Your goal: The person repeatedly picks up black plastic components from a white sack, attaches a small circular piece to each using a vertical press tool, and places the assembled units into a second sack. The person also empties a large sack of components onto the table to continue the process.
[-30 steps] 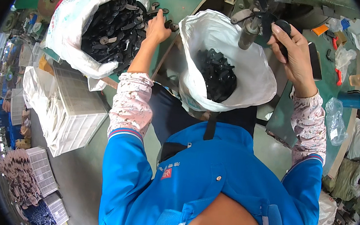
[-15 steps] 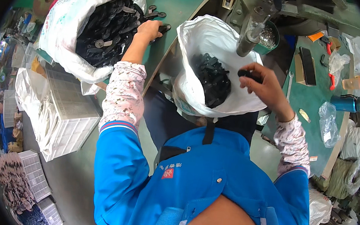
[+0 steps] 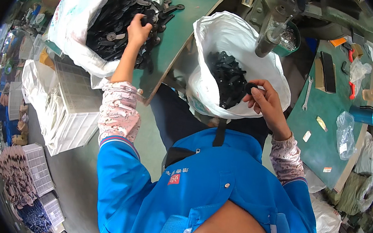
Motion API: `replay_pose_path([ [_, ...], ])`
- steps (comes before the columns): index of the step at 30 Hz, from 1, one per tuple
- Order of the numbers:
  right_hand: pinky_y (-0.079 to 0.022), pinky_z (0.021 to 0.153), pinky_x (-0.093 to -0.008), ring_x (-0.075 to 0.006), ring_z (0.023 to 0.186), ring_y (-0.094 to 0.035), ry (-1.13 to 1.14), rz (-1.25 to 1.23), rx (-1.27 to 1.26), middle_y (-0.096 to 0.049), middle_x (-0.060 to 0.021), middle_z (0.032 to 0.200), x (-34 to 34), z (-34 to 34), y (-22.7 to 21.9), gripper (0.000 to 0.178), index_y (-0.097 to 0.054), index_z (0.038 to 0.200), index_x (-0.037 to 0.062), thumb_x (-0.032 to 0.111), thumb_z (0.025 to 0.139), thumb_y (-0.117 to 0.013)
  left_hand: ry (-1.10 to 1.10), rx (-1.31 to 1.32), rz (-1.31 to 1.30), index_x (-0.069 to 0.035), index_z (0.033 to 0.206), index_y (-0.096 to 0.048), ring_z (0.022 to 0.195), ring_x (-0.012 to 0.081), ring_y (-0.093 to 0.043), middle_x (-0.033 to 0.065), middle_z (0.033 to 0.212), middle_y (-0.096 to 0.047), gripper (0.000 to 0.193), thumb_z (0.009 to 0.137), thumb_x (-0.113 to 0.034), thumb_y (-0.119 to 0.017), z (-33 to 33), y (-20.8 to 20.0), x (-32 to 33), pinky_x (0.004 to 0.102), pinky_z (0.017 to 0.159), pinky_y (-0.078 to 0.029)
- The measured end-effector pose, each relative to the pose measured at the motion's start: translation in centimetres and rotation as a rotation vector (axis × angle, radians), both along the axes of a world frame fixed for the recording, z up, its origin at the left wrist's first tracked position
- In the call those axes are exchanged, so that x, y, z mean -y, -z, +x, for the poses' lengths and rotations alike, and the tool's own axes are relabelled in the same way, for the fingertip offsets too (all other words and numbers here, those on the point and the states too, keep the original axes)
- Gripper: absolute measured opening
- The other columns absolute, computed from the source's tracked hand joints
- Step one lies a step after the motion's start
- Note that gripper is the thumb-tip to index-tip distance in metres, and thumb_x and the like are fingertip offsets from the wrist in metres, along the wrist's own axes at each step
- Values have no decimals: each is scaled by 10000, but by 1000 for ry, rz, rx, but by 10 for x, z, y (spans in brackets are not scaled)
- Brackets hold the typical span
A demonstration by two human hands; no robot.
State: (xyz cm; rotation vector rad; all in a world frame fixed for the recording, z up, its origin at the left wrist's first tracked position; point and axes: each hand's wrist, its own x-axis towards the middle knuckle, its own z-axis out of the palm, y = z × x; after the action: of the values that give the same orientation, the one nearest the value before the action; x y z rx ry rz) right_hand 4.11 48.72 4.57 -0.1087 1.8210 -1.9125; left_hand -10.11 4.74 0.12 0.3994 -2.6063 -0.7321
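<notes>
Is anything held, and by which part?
Right hand pinches a black part by its rounded end. Left hand touches a black piece; grip unclear.

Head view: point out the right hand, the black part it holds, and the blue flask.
Right hand (image 3: 268, 101): head view, middle of the hand.
Black part (image 3: 250, 88): head view, its visible end.
Blue flask (image 3: 362, 116): head view, side of its body.

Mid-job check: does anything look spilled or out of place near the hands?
Yes: some black parts lie past the mouth of the left white bag, on the green tabletop near the left hand. They look spilled, since most sit inside; they may have been placed there.
</notes>
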Motion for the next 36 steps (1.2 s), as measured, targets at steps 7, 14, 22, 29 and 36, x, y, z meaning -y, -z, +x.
replay_pose_path([
  [7,-418,642,-201,-60,733,-529,-73,33,-307,-609,-28,829,14,-14,17,252,-573,1126,2,189,966,-519,244,-88,1197,-38,974,-585,662,151,-637,47,835,-633,167,825,10,-642,40,-28,-9,294,578,-560],
  [14,-406,572,-187,-43,650,-500,-62,19,-617,-592,-16,834,54,-62,-53,376,-507,1335,95,183,970,-514,617,165,1067,-33,1048,-581,673,60,-596,10,826,-657,239,824,16,-648,92,-70,-148,203,573,-481],
  [22,-464,579,-204,-57,657,-581,39,189,-667,-656,-29,792,9,-66,-65,280,-641,1181,88,110,905,-598,806,220,1279,-19,1079,-526,855,151,-662,122,989,-672,250,851,46,-605,105,-70,-212,231,698,-513],
  [29,-382,395,-210,-84,412,-495,305,20,-322,-625,-54,644,1,-95,-149,171,-590,987,-19,132,942,-526,634,115,1528,-38,1380,-295,962,291,-664,228,1097,-628,594,855,97,-538,107,-77,-236,336,748,-569],
  [36,-331,342,-222,-94,335,-436,251,35,-329,-601,-73,557,-2,-112,-150,210,-612,842,-43,134,930,-541,578,-44,1666,-12,1317,-372,1011,308,-637,225,1107,-605,473,884,60,-550,100,-79,-246,415,833,-562],
])
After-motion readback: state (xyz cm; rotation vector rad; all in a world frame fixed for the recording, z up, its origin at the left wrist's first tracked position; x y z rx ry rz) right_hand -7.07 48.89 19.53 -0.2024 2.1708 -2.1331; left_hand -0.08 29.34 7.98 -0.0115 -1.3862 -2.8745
